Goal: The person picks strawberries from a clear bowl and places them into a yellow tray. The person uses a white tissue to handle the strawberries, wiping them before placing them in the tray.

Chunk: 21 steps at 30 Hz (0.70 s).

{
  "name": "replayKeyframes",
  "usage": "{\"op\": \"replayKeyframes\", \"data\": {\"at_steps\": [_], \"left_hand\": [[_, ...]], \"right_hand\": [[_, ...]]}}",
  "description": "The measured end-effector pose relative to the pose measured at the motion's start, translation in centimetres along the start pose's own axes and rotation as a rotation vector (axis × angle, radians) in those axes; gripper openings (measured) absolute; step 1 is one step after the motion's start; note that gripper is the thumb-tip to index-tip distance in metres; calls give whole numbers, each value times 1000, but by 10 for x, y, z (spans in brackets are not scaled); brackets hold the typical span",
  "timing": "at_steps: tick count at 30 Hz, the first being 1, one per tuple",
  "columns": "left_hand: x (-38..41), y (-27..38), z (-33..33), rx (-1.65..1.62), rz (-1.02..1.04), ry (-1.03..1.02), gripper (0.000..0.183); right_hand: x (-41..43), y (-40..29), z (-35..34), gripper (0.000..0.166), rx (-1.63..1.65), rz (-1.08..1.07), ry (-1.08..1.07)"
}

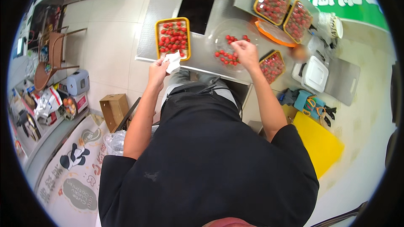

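Observation:
A crumpled white paper tissue (173, 62) is pinched in my left hand (157, 73), at the near edge of a yellow-rimmed tray (188, 42). Red cherry tomatoes (173, 39) on green stems lie in that tray on a pale lining. My right hand (246, 53) hovers over a round clear plastic dish (219, 31), its fingertips drawn together. Whether anything small is between them cannot be made out. Two loose groups of cherry tomatoes (226, 57) lie in the dish, one partly behind my right hand.
Both containers stand on a metal worktop (199, 45), beside a black flat panel (198, 8). Film-covered tomato trays (273, 1) are stacked at the back right; another wrapped tray (272, 67) sits by my right forearm. Farther right are a white lidded box (315, 73) and orange-handled scissors (311, 102).

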<state>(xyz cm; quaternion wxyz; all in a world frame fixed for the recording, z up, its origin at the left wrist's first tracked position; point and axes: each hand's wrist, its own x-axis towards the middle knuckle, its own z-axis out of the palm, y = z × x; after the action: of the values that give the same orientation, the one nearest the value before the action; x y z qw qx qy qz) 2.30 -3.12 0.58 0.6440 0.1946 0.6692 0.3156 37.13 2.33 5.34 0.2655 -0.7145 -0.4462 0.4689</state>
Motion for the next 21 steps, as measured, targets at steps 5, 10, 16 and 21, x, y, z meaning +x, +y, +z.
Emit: {"op": "replayKeyframes", "data": {"at_steps": [5, 10, 16, 21], "left_hand": [[-1, 15, 21, 82, 10, -88, 22], [-4, 20, 38, 133, 7, -129, 22], [-12, 17, 49, 159, 1, -165, 23], [-20, 9, 53, 151, 2, -156, 23]], "right_hand": [[-3, 43, -86, 47, -196, 105, 240], [0, 73, -86, 32, -201, -89, 275], [1, 63, -81, 20, -419, -125, 377], [2, 65, -87, 16, -458, -113, 365]]}}
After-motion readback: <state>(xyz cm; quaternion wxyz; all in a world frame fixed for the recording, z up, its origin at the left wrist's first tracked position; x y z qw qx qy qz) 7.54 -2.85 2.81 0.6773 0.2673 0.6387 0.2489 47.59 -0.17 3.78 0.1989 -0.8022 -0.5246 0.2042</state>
